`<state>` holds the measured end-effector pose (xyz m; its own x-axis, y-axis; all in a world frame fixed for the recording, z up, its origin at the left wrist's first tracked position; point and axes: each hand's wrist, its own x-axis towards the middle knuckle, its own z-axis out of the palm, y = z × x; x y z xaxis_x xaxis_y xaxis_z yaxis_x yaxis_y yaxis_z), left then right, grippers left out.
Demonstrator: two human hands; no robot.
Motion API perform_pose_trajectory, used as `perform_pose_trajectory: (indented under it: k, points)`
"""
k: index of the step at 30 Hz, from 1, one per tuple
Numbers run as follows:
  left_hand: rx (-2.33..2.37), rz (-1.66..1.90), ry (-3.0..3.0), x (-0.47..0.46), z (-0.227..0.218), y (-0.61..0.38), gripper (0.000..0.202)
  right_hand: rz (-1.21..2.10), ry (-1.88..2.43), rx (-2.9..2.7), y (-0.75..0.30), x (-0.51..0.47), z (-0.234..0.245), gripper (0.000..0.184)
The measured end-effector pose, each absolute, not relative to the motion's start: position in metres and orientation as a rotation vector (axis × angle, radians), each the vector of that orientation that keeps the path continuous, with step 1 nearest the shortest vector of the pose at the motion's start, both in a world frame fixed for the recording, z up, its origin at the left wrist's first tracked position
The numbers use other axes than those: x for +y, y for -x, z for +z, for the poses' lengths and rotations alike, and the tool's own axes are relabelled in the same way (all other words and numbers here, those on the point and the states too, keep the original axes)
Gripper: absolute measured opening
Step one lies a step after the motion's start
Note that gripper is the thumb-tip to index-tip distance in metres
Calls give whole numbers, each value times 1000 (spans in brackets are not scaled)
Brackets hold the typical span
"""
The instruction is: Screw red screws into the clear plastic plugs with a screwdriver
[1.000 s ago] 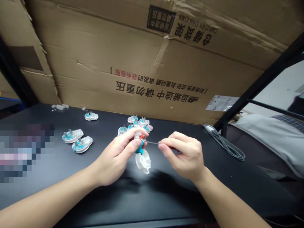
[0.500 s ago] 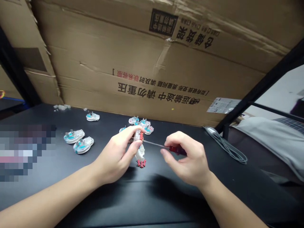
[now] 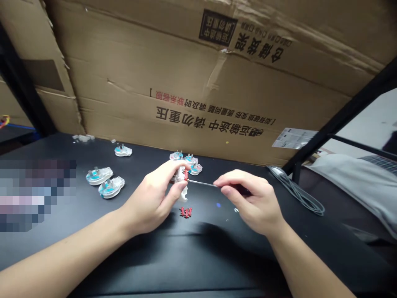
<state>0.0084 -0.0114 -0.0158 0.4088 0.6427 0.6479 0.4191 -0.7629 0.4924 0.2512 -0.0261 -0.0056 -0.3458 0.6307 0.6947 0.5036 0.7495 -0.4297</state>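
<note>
My left hand pinches a clear plastic plug part between thumb and fingers, with a red piece on its right side. My right hand is closed round a screwdriver, whose handle is mostly hidden by the fingers. The shaft points left and its tip meets the plug part beside the red piece. Below my left fingertips lies a white plastic piece, partly covered. Several small red parts are grouped on the black table nearer to me.
Clear plugs with blue inside sit behind my left hand and at the left. Small clear bits lie at the back left. A coiled grey cable is at the right. A cardboard sheet stands along the back.
My right fingers have moved forward along the screwdriver, hiding its red handle, and the shaft is more level. The camera view has shifted slightly; my left hand keeps its hold.
</note>
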Motion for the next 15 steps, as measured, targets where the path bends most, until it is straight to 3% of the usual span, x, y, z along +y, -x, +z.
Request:
perform_pose_trajectory:
  k: [15]
  points:
    - [988, 1316, -2334, -12, -14, -7, 20, 211, 807, -1955, -251, -24, -7, 16]
